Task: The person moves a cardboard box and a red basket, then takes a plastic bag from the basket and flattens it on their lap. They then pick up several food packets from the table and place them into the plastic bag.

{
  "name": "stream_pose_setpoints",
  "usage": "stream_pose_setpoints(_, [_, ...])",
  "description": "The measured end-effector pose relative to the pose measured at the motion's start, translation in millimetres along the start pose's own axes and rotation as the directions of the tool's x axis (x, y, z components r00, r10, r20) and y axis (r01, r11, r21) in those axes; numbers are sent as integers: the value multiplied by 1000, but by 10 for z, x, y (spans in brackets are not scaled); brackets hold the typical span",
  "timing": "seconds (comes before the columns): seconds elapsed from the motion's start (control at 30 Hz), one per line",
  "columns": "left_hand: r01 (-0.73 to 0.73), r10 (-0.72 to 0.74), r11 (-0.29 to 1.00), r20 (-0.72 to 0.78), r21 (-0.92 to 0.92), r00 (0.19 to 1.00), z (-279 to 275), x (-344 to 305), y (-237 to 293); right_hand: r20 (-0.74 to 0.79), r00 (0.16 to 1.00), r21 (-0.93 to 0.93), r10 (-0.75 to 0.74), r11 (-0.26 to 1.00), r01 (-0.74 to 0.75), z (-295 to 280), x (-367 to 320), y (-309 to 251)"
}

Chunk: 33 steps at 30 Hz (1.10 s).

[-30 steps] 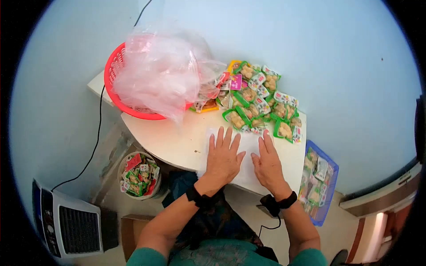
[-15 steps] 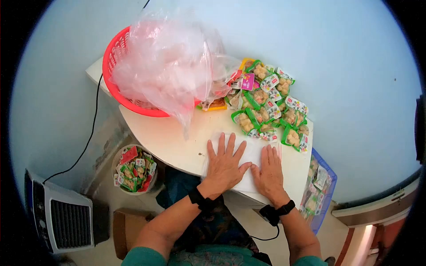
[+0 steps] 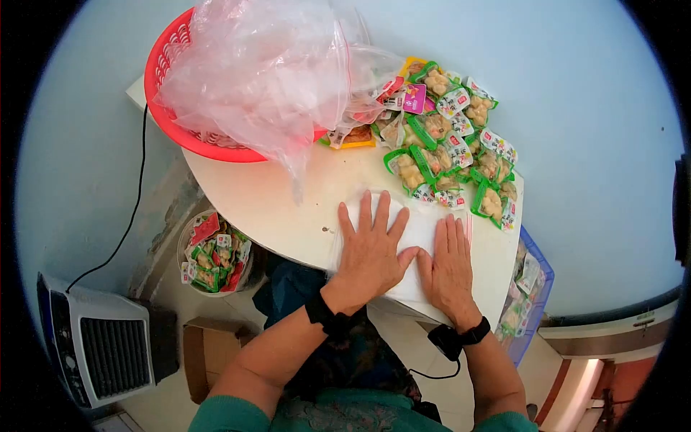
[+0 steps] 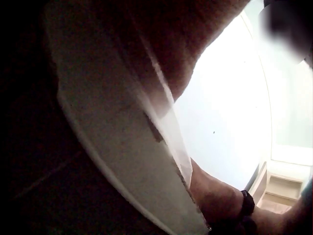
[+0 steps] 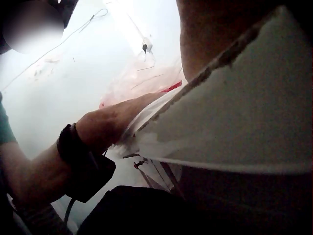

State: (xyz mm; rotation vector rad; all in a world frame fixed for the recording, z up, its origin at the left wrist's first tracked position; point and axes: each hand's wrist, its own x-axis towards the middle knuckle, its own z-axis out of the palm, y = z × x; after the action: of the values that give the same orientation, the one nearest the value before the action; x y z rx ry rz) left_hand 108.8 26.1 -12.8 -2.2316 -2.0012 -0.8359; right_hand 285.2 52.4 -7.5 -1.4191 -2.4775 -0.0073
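Both hands lie palm down on a flat white sheet at the table's near edge; clear plastic film shows around its border. My left hand has straight, spread fingers pointing away from the body. Beside it, my right hand keeps its straight fingers close together, and the two thumbs meet over the sheet. In the left wrist view, thin film overhangs the table edge beneath the hand. Just beyond the fingertips lies a heap of green-edged snack packets with pale lumpy contents.
A red basket heaped with clear plastic bags stands at the back left of the white table. Below are a bucket of packets, a cardboard box and a grey-white appliance. A blue crate stands at the right.
My right hand has slid inward until its thumb meets the left thumb, and its fingers lie flatter on the sheet. The head view has shifted, so the basket and packets appear higher.
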Motion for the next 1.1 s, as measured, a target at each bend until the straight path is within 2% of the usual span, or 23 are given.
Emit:
stream_pose_setpoints(0.23, [0,-1,998,17,56,1000,37,-11,-1,-37,999,5,-3,1000,3,34,-4,7])
stream_pose_setpoints(0.53, [17,-17,1000,44,3,999,17,-3,-30,-80,997,-3,3,1000,-4,64,-2,-2])
stream_pose_setpoints(0.67, [192,-169,954,116,-231,979,-119,101,-67,-99,995,2,3,1000,-3,72,-13,6])
stream_pose_setpoints(0.77, [256,-197,831,170,-494,966,-319,197,-185,-98,995,9,9,1000,-8,23,-25,-27])
stream_pose_setpoints(0.87, [198,-182,908,78,-370,980,-234,223,-226,-102,995,13,3,1000,-1,11,-19,-28])
stream_pose_setpoints(0.97, [116,-112,988,40,-107,993,-144,207,-199,-107,994,4,-15,1000,15,25,-19,-14])
stream_pose_setpoints(1.07, [101,-102,993,10,68,995,86,118,-273,-82,997,21,-2,1000,4,11,-23,-11])
stream_pose_setpoints(1.1, [70,-68,995,-23,68,997,83,99,-274,-74,997,27,6,1000,-4,16,-22,-12])
